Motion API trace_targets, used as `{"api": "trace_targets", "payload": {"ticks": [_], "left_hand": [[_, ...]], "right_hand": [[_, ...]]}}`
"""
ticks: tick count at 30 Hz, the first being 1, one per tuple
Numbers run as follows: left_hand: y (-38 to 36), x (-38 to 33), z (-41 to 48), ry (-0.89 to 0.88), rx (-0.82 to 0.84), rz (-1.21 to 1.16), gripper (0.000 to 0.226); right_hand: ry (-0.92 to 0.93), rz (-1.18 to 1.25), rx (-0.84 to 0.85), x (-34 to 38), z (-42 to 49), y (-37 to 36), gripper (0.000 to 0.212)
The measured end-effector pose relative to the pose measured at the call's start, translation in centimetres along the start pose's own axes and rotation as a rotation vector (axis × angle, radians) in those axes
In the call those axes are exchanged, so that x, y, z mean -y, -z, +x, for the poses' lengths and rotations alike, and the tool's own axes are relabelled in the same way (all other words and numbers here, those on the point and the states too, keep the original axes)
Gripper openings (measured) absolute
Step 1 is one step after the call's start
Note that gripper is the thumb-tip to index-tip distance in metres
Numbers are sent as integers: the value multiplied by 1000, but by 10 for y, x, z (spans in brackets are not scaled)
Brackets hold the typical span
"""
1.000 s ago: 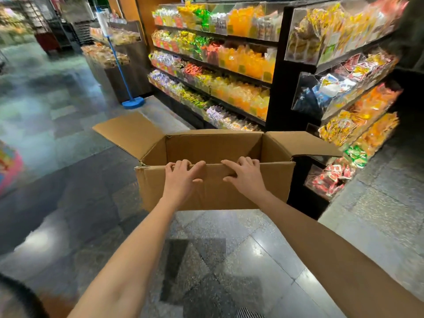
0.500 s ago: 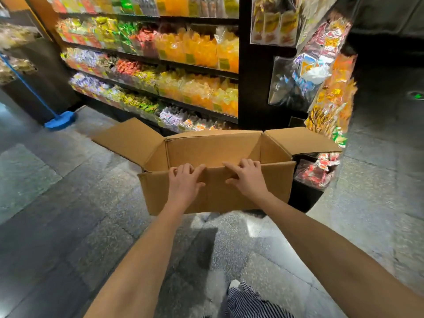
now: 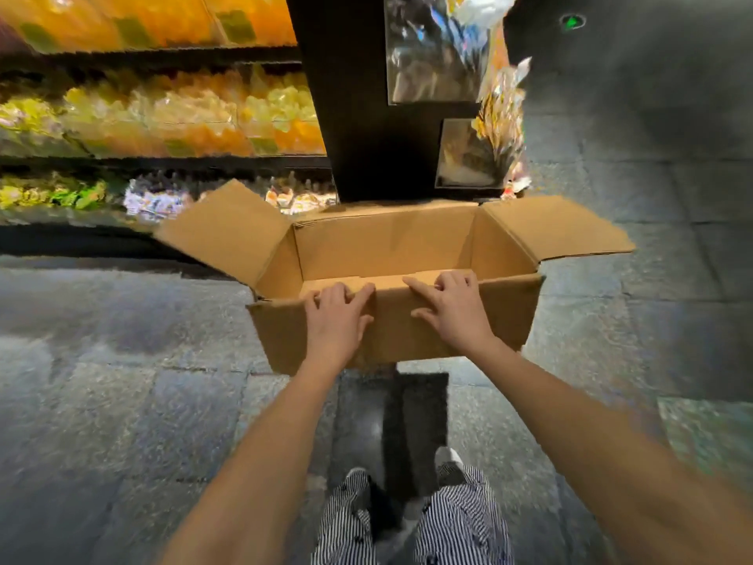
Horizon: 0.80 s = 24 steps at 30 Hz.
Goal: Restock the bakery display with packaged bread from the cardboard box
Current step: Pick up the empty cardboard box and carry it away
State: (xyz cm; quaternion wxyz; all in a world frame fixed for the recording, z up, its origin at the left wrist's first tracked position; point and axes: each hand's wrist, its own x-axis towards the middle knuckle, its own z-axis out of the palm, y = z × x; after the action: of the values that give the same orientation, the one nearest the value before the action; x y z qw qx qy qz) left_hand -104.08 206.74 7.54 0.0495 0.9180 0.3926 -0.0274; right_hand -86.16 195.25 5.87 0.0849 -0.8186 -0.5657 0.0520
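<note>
- The left hand (image 3: 338, 320) and right hand (image 3: 454, 309) each have their grip clamped on the cardboard box's (image 3: 387, 238) near wall.
- The box's flaps stand open, near the display shelves (image 3: 163, 161).

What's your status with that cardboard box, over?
Left hand and right hand both grip the cardboard box by its near wall. Flaps open, no bread visible inside. Black shelf end right behind the box.

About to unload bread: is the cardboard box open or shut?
Open. The cardboard box has its left flap and right flap splayed outward, with bare inner walls showing. Its bottom is hidden, so cannot tell the contents.
</note>
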Motion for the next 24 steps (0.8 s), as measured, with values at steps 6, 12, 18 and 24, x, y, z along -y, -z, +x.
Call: {"api": "trace_targets", "payload": {"ticks": [6, 12, 18, 24], "left_hand": [[-114, 31, 29, -102, -30, -22, 48], [-286, 45, 76, -179, -178, -49, 46], [-450, 59, 121, -214, -307, -67, 46], [-579, 81, 145, -278, -346, -42, 50]], "right_hand": [[-51, -5, -56, -7, 8, -117, 55], [-9, -37, -164, -56, 32, -273, 56], [33, -82, -282, -100, 56, -435, 54], [41, -82, -372, -124, 61, -573, 58]]}}
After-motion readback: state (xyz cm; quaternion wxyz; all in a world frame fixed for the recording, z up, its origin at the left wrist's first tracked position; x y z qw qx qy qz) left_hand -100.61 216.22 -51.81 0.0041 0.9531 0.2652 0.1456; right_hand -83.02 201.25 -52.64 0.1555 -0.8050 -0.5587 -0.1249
